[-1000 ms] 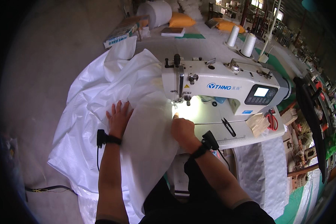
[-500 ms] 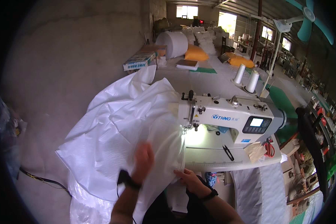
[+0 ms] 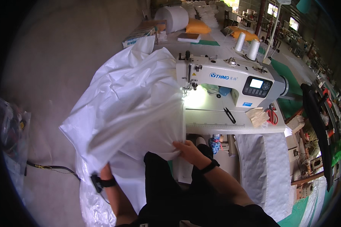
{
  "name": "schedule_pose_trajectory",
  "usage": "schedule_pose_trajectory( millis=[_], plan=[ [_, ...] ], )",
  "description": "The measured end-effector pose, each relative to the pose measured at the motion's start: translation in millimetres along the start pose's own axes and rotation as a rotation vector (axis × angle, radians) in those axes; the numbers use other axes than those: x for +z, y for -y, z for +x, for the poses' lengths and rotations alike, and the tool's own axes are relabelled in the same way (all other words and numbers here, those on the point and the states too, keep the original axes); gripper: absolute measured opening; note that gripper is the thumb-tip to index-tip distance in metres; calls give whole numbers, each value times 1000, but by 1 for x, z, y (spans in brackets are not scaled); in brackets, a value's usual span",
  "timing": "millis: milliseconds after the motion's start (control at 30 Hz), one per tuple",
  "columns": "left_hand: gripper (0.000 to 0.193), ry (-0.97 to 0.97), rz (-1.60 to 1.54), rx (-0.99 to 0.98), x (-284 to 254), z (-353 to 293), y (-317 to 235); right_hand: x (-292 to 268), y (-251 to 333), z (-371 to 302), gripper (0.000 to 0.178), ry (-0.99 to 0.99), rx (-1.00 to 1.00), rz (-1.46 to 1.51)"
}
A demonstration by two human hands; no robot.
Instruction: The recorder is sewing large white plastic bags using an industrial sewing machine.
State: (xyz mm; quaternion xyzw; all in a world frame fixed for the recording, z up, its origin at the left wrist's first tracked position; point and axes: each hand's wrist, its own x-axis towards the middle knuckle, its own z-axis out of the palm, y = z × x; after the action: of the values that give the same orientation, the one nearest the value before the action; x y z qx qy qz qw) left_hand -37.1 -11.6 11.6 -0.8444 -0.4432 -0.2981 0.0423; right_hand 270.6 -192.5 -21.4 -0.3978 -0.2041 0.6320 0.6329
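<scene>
A large white plastic-like sheet point(image 3: 129, 102) lies in loose folds to the left of the sewing machine point(image 3: 223, 75). Its right edge runs under the lit needle area of the machine head. My right hand point(image 3: 187, 150) is closed on the sheet's near right edge, just in front of the machine bed. At the sheet's lower left edge is my left hand point(image 3: 107, 173), its fingers hidden behind a fold. Beside that hand the fabric is smeared by motion. A strap with a small black device circles the left wrist, and a black band is on the right.
Black thread snips point(image 3: 230, 115), a tan scrap point(image 3: 257, 116) and red-handled scissors point(image 3: 272, 115) rest on the machine bed. Two white thread cones point(image 3: 246, 45) stand behind the machine. A black cable point(image 3: 53, 169) crosses the floor at left. Grey-white material point(image 3: 259, 174) hangs below the bed.
My left hand has moved off the top of the sheet, down and left to its lower edge. My right hand still holds the near right edge. The view has tilted downward.
</scene>
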Motion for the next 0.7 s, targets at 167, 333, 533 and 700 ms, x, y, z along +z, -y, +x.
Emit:
schedule_pose_trajectory(
  millis=[167,333,533,700],
  plan=[
    [27,-171,103,61,-91,68,-14,4,-22,-35,45,-85,-40,290],
    [23,-207,73,127,-118,67,-56,31,-51,-31,47,191,-72,55],
    [22,61,-4,270,-152,67,-85,96,-66,-24,49,320,29,-298],
    [27,948,-871,-113,-183,66,-112,126,-40,14,35,120,-162,66]
  ],
)
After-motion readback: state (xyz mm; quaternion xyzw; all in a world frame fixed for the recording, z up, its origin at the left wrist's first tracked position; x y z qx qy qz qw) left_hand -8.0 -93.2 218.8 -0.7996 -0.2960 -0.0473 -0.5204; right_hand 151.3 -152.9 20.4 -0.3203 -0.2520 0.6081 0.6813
